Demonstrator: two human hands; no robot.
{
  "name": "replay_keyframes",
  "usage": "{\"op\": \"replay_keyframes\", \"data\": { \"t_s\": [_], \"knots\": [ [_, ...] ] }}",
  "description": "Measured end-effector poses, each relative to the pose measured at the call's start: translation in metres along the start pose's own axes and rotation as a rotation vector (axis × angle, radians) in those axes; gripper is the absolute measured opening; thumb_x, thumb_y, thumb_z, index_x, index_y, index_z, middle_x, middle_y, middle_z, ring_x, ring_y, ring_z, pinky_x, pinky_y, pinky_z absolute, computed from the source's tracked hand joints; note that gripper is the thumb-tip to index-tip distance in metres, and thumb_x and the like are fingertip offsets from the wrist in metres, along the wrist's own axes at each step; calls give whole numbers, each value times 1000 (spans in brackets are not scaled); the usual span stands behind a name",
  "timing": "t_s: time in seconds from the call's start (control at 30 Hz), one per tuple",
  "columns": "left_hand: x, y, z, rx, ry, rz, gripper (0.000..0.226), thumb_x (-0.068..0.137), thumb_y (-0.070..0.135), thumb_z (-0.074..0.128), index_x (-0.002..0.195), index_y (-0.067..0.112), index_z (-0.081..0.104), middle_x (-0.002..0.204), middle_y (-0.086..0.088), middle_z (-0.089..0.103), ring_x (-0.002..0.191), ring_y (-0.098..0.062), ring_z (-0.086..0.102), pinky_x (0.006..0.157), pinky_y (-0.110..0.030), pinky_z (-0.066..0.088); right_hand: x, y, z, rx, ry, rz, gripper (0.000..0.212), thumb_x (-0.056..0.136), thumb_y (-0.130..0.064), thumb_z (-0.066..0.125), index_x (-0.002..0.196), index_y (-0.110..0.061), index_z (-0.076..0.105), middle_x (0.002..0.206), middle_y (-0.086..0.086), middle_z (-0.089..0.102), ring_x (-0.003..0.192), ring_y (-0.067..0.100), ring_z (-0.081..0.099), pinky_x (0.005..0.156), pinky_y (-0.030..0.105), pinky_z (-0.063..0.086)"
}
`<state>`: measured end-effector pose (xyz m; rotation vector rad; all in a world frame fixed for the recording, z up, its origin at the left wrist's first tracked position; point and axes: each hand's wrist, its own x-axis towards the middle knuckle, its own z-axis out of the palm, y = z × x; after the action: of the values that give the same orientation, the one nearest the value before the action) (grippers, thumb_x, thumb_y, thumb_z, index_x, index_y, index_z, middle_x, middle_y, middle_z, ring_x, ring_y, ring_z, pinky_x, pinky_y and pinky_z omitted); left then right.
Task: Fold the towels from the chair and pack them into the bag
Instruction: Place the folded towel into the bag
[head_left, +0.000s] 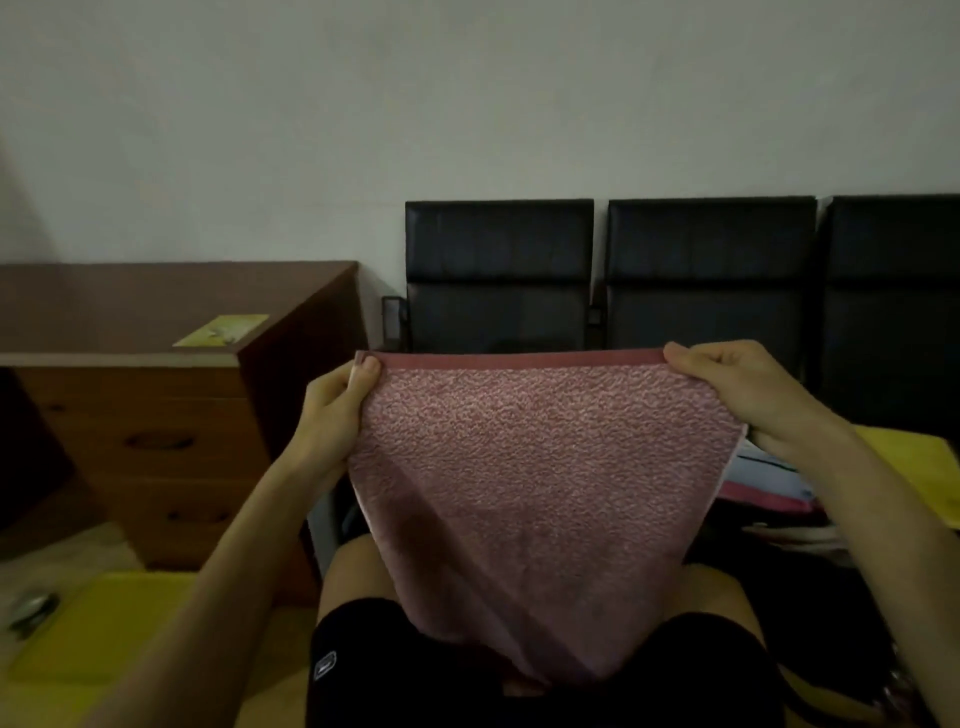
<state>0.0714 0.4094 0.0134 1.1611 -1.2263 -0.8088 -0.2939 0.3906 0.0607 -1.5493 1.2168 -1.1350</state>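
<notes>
One pink terry towel (519, 467), with a smoother, darker hem along its top edge, hangs spread out in front of a seated person; two hands hold it up; the left hand (332, 415) pinches the upper left corner, fingers clamped on the cloth; the right hand (748, 395) grips the upper right corner the same way; the towel narrows downward, its lower end resting on the lap over black shorts (363, 649). Behind it stand three black padded chair backs (498, 270) side by side; to the left, one brown wooden surface (130, 301) with drawers carries one yellow card (221, 330).
</notes>
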Motion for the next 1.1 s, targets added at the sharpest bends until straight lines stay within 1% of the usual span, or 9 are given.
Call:
{"op": "replay_keyframes", "data": {
  "t_s": [0.17, 0.37, 0.47, 0.63, 0.73, 0.8, 0.87, 1.0, 1.1],
  "knots": [
    [-37, -35, 5, -66, 80, -79, 35, 105, 31, 44, 94, 8, 67, 73, 3, 65, 67, -9, 62, 61, -24, 51, -25, 46, 27, 148, 127, 72, 27, 92, -29, 66, 74, -9, 71, 66, 1, 71, 59, 10, 64, 58, 21, 51],
    [-79, -65, 14, -133, 278, -222, 35, 102, 34, 50, 87, 8, 68, 69, 2, 61, 68, -13, 60, 62, -29, 48, -64, 94, 71, 302, 283, 226, 31, 89, -31, 71, 66, -10, 73, 73, 13, 70, 71, 23, 65, 72, 33, 47],
    [-93, -80, 10, -90, 309, -285, 37, 101, 37, 51, 78, 12, 64, 61, 6, 52, 64, -14, 52, 62, -32, 42, -83, 108, 83, 304, 343, 265, 45, 83, -43, 75, 82, 2, 69, 80, 23, 67, 80, 29, 63, 77, 39, 46],
    [-101, -78, 22, -92, 265, -267, 38, 102, 35, 49, 78, 13, 68, 56, 13, 55, 56, -4, 52, 63, -28, 41, -95, 105, 97, 328, 340, 249, 45, 91, -36, 68, 83, 8, 64, 79, 28, 61, 78, 29, 62, 75, 37, 46],
    [-104, -75, 30, -113, 207, -253, 38, 101, 34, 51, 76, 17, 75, 63, 7, 61, 64, -11, 58, 68, -34, 46, -94, 101, 102, 327, 334, 229, 48, 93, -36, 64, 89, 12, 62, 77, 20, 60, 69, 22, 60, 63, 22, 47],
    [-107, -70, 37, -129, 178, -246, 36, 100, 33, 53, 79, 16, 77, 68, 3, 66, 69, -16, 62, 74, -38, 48, -97, 94, 106, 328, 345, 243, 43, 96, -32, 62, 86, 10, 65, 75, 26, 62, 65, 23, 66, 54, 16, 46],
    [-110, -65, 44, -127, 157, -221, 33, 100, 28, 52, 85, 11, 77, 71, 2, 71, 71, -13, 67, 76, -35, 51, -98, 90, 110, 369, 319, 224, 36, 97, -28, 60, 81, 3, 70, 83, 27, 68, 76, 33, 69, 59, 22, 51],
    [-115, -52, 60, -142, 103, -157, 28, 100, 19, 54, 88, 12, 78, 82, -11, 75, 80, -23, 72, 75, -35, 56, -100, 83, 120, 345, 256, 198, 31, 98, -26, 59, 82, -6, 76, 88, 23, 72, 76, 23, 69, 66, 27, 55],
    [-118, -44, 74, -162, 74, -121, 28, 98, 14, 56, 83, 14, 80, 80, -18, 74, 72, -25, 68, 66, -30, 56, -100, 75, 130, 315, 229, 193, 29, 97, -27, 60, 80, -11, 78, 90, 22, 72, 85, 31, 70, 80, 43, 56]
  ]
}}
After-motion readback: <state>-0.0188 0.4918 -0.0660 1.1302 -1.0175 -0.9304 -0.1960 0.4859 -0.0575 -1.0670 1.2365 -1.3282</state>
